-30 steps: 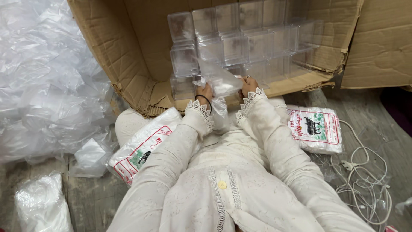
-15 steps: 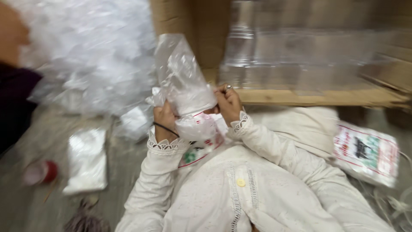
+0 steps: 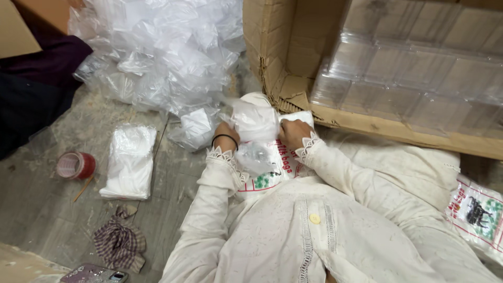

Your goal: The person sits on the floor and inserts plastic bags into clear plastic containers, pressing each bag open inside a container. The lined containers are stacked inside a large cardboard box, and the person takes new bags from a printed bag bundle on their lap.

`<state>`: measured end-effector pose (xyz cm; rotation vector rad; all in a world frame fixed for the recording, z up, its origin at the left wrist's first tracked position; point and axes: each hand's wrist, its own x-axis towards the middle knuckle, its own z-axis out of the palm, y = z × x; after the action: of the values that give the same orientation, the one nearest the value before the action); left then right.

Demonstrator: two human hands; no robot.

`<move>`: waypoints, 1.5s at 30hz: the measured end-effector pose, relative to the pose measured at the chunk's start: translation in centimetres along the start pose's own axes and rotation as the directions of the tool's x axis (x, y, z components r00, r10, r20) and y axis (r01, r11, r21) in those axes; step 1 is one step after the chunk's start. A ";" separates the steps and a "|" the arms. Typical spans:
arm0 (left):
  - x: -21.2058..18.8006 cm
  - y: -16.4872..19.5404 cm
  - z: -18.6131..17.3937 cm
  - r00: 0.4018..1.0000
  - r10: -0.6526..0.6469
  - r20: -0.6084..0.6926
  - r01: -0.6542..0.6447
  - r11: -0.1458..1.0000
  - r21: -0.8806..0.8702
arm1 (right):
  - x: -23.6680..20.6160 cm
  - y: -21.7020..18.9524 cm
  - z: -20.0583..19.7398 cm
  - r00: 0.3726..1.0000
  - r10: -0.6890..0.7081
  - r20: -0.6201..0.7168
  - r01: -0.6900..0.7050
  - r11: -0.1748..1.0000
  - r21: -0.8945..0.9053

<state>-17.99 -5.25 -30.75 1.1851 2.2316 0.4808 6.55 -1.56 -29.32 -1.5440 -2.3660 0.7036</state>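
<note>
Both hands meet just above my lap. My left hand (image 3: pixel 226 135), with a black band on the wrist, and my right hand (image 3: pixel 294 132) grip a crumpled clear plastic bag (image 3: pixel 255 120) between them. A printed white packet of bags (image 3: pixel 267 167) lies on my lap right below the hands. Cream sleeves with lace cuffs cover both arms.
A big heap of clear plastic bags (image 3: pixel 157 57) fills the floor at upper left. An open cardboard box (image 3: pixel 367 123) of stacked clear plastic containers (image 3: pixel 419 78) stands at upper right. On the left lie a flat stack of bags (image 3: pixel 129 162), a red tape roll (image 3: pixel 76 165), a checked cloth (image 3: pixel 119 243) and a phone (image 3: pixel 94 274). Another printed packet (image 3: pixel 474 215) sits at far right.
The view has swung left from the box toward the bag heap. The bag taken from the box came down from a raised position to my lap and is now crumpled between both hands.
</note>
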 end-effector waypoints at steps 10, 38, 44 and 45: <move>-1.2 -0.6 -1.5 0.934 0.313 -0.172 -0.310 0.950 0.045 | -1.3 -6.5 -4.0 0.964 -0.257 -0.065 0.237 0.727 0.645; -10.8 10.5 -3.6 0.538 0.836 0.112 -0.092 0.190 -0.978 | -11.5 -5.6 -11.7 0.970 -0.051 -0.238 0.222 0.586 0.779; -12.4 11.8 -3.7 0.619 0.785 0.024 -0.202 0.188 -0.961 | -11.0 -6.6 -10.2 0.948 0.013 -0.318 0.257 0.555 0.791; -12.7 11.7 -3.9 0.646 0.764 0.000 -0.295 0.250 -0.922 | -10.7 -6.8 -9.9 0.942 0.019 -0.334 0.265 0.565 0.781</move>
<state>-7.29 -9.69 -17.42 1.2384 0.7487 1.2912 10.00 -10.87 -16.68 -0.9396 -1.4909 1.1977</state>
